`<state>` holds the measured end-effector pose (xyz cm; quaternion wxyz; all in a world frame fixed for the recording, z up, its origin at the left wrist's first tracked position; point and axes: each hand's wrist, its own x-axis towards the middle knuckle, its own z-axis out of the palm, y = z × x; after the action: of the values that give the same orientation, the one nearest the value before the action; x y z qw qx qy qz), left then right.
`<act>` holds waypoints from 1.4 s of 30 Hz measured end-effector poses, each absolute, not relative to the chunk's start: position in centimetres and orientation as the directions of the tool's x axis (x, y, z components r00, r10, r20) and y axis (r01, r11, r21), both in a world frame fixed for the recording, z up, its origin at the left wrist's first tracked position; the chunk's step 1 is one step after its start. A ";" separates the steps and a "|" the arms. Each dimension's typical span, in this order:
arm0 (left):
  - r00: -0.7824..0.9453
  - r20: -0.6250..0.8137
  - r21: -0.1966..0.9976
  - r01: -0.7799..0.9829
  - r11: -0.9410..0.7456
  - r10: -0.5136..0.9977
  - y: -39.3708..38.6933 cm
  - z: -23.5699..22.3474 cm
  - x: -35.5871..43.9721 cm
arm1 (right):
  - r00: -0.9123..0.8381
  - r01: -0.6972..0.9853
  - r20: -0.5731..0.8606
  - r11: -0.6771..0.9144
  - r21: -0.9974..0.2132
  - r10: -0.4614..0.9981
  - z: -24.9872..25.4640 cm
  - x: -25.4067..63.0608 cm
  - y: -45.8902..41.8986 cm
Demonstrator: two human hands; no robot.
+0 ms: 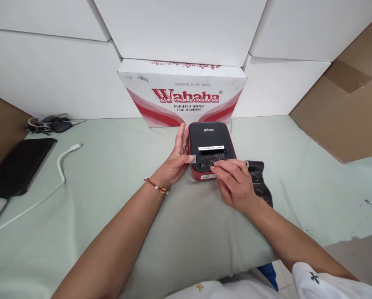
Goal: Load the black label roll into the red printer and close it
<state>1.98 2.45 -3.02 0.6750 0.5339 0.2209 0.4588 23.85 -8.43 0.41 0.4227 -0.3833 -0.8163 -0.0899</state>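
A small black and red label printer (pixel 208 139) lies on the green cloth, its printed label strip and slot facing up. My left hand (pixel 178 160) grips its left side, fingers along the edge and thumb pressing near a grey tab (pixel 193 158) beside the slot. Black marbled film (pixel 209 161) lies over the printer's front part, below the slot. My right hand (pixel 234 180) has its fingertips pinched together at the film's front edge; its thumb is mostly hidden. Just right of that hand, a curled length of black marbled film (pixel 260 178) rests on the cloth.
A Wahaha water carton (pixel 186 97) stands right behind the printer, against white boxes (pixel 182 29). Keys (pixel 51 123), a black tablet-like slab (pixel 20 166) and a white cable (pixel 61 166) lie at left. A brown cardboard panel (pixel 344 108) stands at right.
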 end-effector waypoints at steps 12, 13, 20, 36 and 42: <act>0.406 0.284 0.930 -0.339 -0.145 0.869 2.9 -4.8 2.6 | -0.270 0.652 0.611 0.609 -0.453 0.744 5.7 25.1 -7.0; 0.407 0.284 0.930 -0.336 -0.146 0.868 3.0 -5.0 2.6 | -0.233 0.657 0.567 0.558 -0.508 0.790 7.0 25.4 -6.1; 0.412 0.244 0.930 -0.357 -0.091 0.878 4.0 -5.1 2.8 | -0.330 0.940 -0.121 0.315 -0.133 0.936 11.2 22.8 2.3; 0.424 0.210 0.932 -0.359 -0.050 0.881 3.4 -4.0 2.8 | -0.271 0.860 -0.182 0.153 -0.487 0.945 18.4 30.2 -3.8; 0.419 0.248 0.937 -0.334 -0.106 0.873 3.7 -4.4 2.7 | -0.264 0.843 -0.465 -0.033 -0.537 0.845 13.7 33.9 -5.9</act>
<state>2.70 3.71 -4.36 0.6245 0.5653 0.2387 0.4831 33.89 -5.90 13.68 0.0016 -0.6068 -0.6953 0.3850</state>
